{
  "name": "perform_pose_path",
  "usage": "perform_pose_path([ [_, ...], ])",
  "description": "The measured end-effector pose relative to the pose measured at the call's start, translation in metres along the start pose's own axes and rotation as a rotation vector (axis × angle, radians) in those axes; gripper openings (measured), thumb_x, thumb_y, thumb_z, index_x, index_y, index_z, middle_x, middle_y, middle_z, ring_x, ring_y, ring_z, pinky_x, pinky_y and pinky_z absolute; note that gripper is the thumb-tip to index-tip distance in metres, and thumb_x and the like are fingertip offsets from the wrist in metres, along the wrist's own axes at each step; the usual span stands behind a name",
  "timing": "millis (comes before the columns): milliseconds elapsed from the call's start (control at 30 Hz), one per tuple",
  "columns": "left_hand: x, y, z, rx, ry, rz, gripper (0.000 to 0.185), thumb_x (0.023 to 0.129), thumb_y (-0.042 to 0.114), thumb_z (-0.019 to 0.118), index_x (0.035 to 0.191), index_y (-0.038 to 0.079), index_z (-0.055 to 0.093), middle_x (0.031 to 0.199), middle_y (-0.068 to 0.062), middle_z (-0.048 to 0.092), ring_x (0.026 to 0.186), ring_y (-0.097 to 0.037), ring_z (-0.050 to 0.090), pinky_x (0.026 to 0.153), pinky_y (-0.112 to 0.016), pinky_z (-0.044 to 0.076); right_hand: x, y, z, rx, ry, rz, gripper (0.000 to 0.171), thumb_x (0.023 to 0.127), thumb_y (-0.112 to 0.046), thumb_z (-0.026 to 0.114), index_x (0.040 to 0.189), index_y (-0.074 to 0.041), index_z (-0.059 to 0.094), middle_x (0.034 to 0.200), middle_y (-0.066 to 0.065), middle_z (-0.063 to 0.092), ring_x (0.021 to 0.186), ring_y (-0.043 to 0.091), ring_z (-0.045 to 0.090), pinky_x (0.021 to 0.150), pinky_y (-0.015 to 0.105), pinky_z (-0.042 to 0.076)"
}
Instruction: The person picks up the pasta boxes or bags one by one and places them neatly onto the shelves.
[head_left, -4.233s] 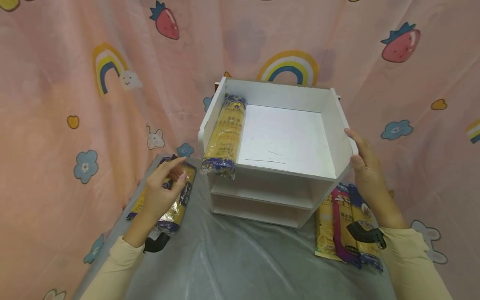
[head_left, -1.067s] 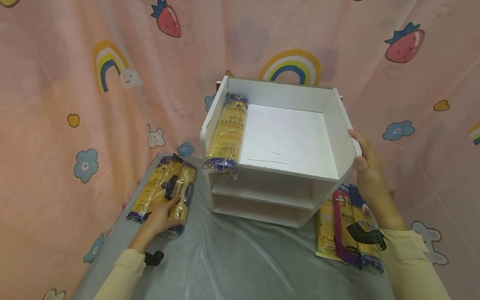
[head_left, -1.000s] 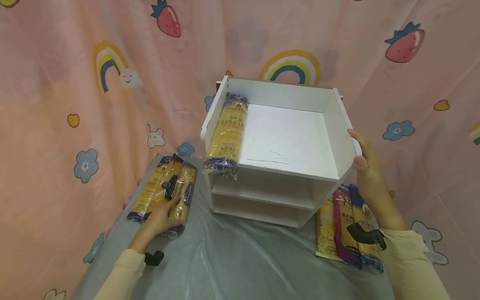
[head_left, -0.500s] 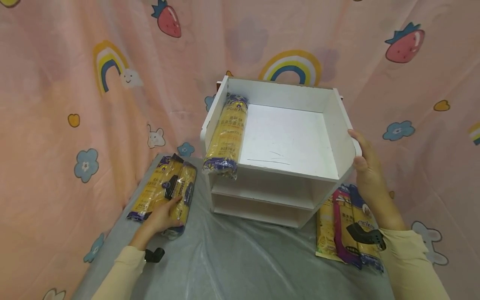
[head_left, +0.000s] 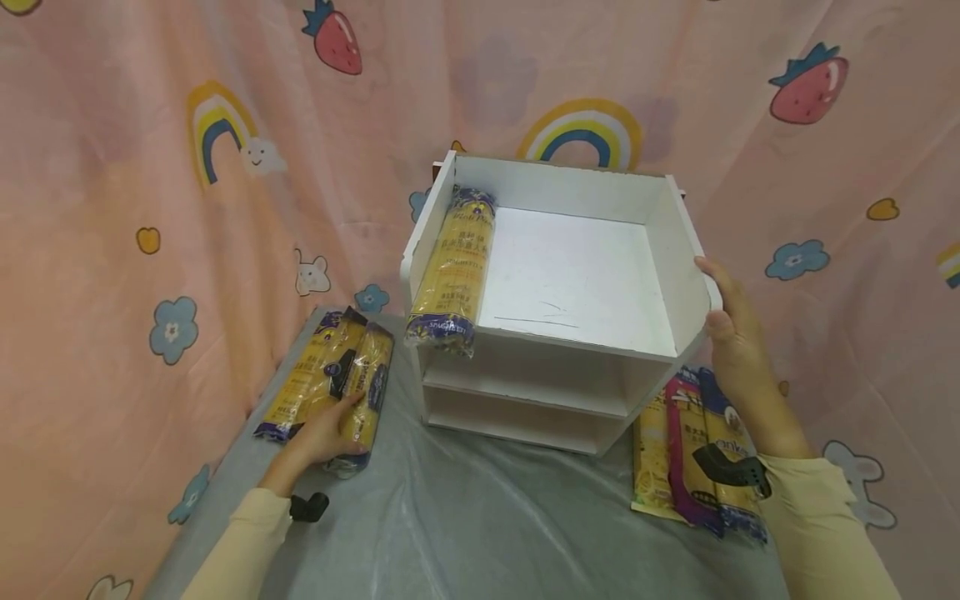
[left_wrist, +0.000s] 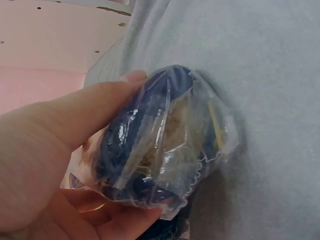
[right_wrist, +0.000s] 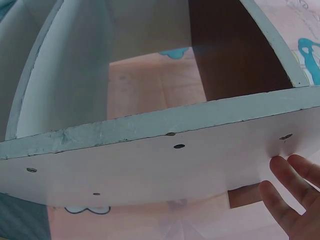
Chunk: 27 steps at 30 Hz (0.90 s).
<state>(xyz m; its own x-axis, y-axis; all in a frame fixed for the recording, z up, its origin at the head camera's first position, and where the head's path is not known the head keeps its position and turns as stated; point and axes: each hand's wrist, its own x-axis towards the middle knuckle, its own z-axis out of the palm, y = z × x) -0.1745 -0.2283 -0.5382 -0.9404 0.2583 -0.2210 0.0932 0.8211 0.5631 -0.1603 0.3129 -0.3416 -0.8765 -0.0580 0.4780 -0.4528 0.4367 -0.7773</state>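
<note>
Left hand (head_left: 322, 435): thumb on one side, fingers on the other, pinching the near end of a pasta pack (head_left: 371, 379). Pack lies along the table's (head_left: 480, 517) left edge, slantwise, rightmost of a row of three; left wrist view gives its clear crimped wrapper and dark blue end between the fingers. Directly left of it, a black-labelled pack (head_left: 341, 371), then a purple-ended pack (head_left: 300, 379) outermost.

Right hand (head_left: 738, 346): at the front right corner of a white shelf unit (head_left: 570, 279). Fingers slightly spread, tips apparently touching the outer face of the side panel, though the right wrist view catches only part of the hand.

Shelf unit stands toward the table's far edge, two open levels below its top tray. In the tray, a spaghetti pack (head_left: 453, 267) lies against the left wall, near end jutting over the front edge.

Near the table's right edge: yellow pack (head_left: 651, 462), magenta-trimmed pack (head_left: 688, 454), blue-ended pack (head_left: 718, 412), side by side, the last partly covered by the right forearm. Behind everything, pink printed curtain (head_left: 480, 83).
</note>
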Motion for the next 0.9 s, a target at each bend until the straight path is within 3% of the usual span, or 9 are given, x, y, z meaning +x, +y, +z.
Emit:
perform_pose_path([
  [267,0.0054,-0.0009,-0.0033,-0.048,0.010,0.009,0.097,0.071,0.020,0.089,0.152,0.008,0.037,0.142,-0.030,0.051,0.122,-0.044,0.056,0.101,-0.060,0.043,0.0001,-0.0012,-0.0008,-0.017,-0.004,0.025,0.053,0.103,-0.041,0.044,0.154,-0.026,0.035,0.154,-0.004,0.031,0.132,0.015,0.035,0.109,0.030,0.033],
  [500,0.0087,-0.0048,-0.0014,-0.094,0.062,0.007,0.093,0.072,0.026,0.088,0.151,0.011,0.041,0.134,-0.027,0.059,0.101,-0.028,0.062,0.092,-0.051,0.049,0.0006,0.0005,-0.0006,-0.007,-0.003,0.009,0.055,0.103,-0.042,0.045,0.154,-0.024,0.035,0.153,-0.005,0.033,0.130,0.012,0.036,0.105,0.026,0.035],
  [700,0.0073,-0.0027,-0.0032,-0.233,0.106,-0.020,0.088,0.076,0.023,0.085,0.151,0.015,0.041,0.127,-0.022,0.063,0.087,-0.021,0.062,0.074,-0.032,0.049,0.0011,0.0016,-0.0010,0.002,0.000,0.002,0.056,0.102,-0.044,0.046,0.154,-0.024,0.035,0.153,-0.005,0.033,0.129,0.011,0.037,0.104,0.026,0.034],
  [900,0.0065,-0.0001,-0.0054,-0.333,0.164,0.008,0.080,0.078,0.020,0.083,0.149,0.014,0.046,0.137,-0.022,0.059,0.083,-0.018,0.061,0.068,-0.026,0.049,0.0021,0.0023,-0.0002,0.007,-0.007,-0.014,0.057,0.102,-0.044,0.046,0.153,-0.023,0.036,0.155,-0.003,0.033,0.131,0.014,0.036,0.106,0.025,0.033],
])
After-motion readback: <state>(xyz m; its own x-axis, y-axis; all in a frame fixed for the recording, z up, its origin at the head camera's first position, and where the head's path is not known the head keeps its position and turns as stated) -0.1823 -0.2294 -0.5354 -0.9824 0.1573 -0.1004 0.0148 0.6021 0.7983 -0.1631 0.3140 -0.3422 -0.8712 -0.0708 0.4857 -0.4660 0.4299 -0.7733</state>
